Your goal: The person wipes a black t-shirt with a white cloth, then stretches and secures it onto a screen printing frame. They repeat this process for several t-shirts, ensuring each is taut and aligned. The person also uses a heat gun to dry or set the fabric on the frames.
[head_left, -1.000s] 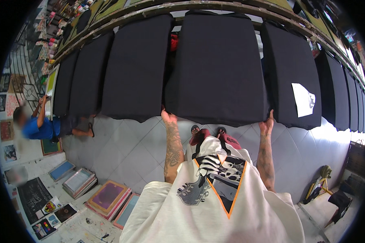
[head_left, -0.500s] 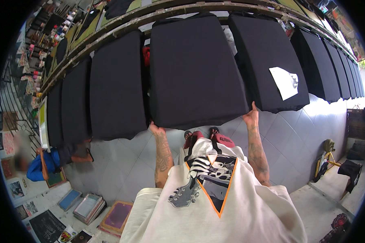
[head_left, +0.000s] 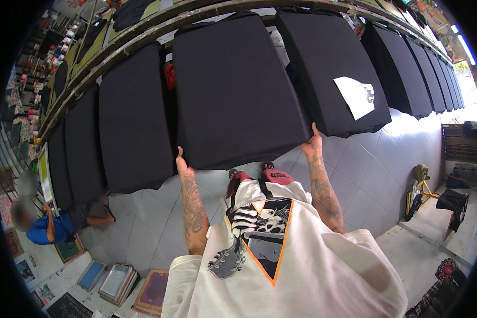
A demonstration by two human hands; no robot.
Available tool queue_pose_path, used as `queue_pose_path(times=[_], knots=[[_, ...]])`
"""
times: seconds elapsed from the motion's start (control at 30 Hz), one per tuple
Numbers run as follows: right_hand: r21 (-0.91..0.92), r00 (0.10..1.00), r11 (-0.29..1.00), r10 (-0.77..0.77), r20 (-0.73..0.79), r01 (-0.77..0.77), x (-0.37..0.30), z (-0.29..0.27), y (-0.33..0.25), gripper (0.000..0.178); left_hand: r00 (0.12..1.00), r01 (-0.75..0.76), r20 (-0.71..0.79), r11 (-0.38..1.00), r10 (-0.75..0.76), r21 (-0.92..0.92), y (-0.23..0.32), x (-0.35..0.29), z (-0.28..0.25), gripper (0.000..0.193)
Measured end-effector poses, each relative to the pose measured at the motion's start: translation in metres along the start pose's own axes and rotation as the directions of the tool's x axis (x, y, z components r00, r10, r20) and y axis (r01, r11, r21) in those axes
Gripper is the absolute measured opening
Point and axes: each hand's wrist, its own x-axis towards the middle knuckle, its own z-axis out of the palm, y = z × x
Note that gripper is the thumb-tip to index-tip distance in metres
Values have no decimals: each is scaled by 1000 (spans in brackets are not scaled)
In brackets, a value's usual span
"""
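Note:
A black T-shirt is stretched flat over a slanted board in front of me, its loose hem hanging along the near edge. My left hand is at the near left corner, thumb up along the side and fingers closed on the cloth's edge. At the near right corner, my right hand grips the hem, thumb raised and other fingers partly hidden beneath it. On the neighbouring black T-shirt to the right lies a white paper piece with a dark print.
More black-covered boards line up on both sides along a wooden rail. A person in a blue top is at the far left. Framed screens lie at lower left, and a yellow-framed stand is at right.
The view has shifted, so the boards now appear further left. Both my hands stay at the two near corners of the T-shirt. The co-worker at left has shifted slightly.

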Motion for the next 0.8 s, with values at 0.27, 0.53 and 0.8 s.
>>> queue_pose_path(times=[0.27,0.53,0.8], knots=[[11,998,999,-53,40,53,0,-5,-6,38,970,-36,-245,994,9,-107,-15,20,-12,55],[4,992,994,-105,72,105,-8,0,-14,36,984,-132,116,991,134,-27,-29,20,-25,54],[-38,999,999,-36,17,37,7,-15,-9,40,997,78,22,936,-76,-343,-19,5,-38,58]])
